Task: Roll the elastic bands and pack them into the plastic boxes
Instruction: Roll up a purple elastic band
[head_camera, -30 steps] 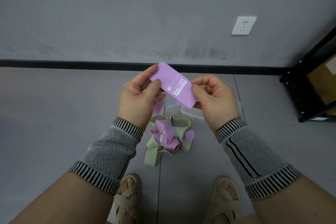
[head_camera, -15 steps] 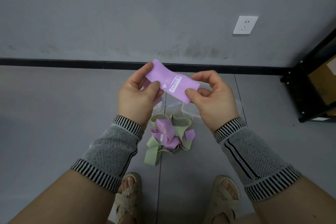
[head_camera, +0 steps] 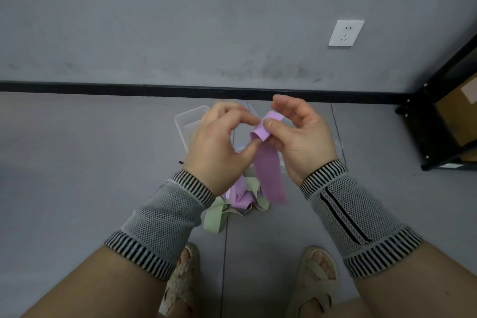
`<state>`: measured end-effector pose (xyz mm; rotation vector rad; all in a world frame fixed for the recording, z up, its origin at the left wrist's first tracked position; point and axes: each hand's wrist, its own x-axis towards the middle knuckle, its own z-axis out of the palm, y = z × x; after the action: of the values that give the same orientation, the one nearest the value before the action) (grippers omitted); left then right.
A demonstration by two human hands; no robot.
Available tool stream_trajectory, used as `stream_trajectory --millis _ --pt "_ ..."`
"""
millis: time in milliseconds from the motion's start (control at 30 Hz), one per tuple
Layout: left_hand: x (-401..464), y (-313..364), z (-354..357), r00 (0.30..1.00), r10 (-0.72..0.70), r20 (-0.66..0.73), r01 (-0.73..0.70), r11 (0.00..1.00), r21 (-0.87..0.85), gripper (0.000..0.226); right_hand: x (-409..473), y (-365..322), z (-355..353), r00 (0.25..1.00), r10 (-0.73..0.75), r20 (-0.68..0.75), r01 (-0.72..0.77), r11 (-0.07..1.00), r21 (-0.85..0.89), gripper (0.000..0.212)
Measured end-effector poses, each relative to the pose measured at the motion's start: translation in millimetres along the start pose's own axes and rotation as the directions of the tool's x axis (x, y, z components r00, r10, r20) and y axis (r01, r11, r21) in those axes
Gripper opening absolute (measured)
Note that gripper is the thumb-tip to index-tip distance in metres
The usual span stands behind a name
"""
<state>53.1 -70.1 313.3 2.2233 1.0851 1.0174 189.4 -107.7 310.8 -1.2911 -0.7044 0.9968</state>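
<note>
Lilac stretch fabric, a flat elastic band (head_camera: 268, 168), hangs between two bare hands held above a grey floor. Its top end is curled over into the start of a roll, and that curl sits in the right hand (head_camera: 302, 137): the thumb lies across the front of the curl and the bent fingers close behind it, so this hand pinches the band. From there the band's long axis runs straight down and slightly toward the viewer, its loose tail dangling free, blurred at the bottom. The left hand (head_camera: 219, 147) is just beside the curl on the left, fingers bent, forefinger and thumb reaching toward the fold; whether they actually touch the fabric cannot be told. The right hand is the nearer one to the rolled end, so further rolling would likely turn around its grip, taking up the tail from below.

Under the hands, on the floor, lies a loose heap of more lilac and pale green elastic bands (head_camera: 240, 201). Just beyond it stand clear plastic boxes (head_camera: 185, 121), partly hidden behind the hands; their contents cannot be made out.

Both wrists wear grey knitted sleeves with black-and-white striped cuffs. Two feet in woven beige sandals show at the near edge. Far off, a grey wall meets the floor at a black skirting strip, with a white wall socket (head_camera: 346, 33) to the right and a black metal shelf frame (head_camera: 438, 121) at the far right.
</note>
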Motion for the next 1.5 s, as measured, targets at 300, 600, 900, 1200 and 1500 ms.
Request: stream_trajectory --millis 300,600,900,1200,1500 --pt "-1 -9 6 0.992 0.126 -0.017 -0.124 0.987 0.102 0.025 -3 -8 -3 0.995 0.091 0.044 -0.098 0.97 0.222 0.029" --pt "1 -4 -2 0.988 -0.13 -0.078 0.121 0.987 -0.104 0.01 -7 -19 -1 0.975 0.123 0.183 -0.164 0.959 0.233 0.044" --pt "7 -3 -9 0.908 -0.403 0.117 0.405 0.769 -0.495 0.01 -9 -12 1 0.985 -0.08 0.153 0.13 0.928 -0.349 0.026" --pt "5 -3 -8 0.9 -0.41 0.151 0.43 0.771 -0.47 0.021 -6 -9 0 0.987 -0.108 0.118 0.141 0.936 -0.322 0.013" --pt "5 -4 -7 0.891 -0.414 0.186 0.449 0.741 -0.5 0.007 -5 -8 -1 0.982 -0.124 0.141 0.16 0.947 -0.279 0.016"
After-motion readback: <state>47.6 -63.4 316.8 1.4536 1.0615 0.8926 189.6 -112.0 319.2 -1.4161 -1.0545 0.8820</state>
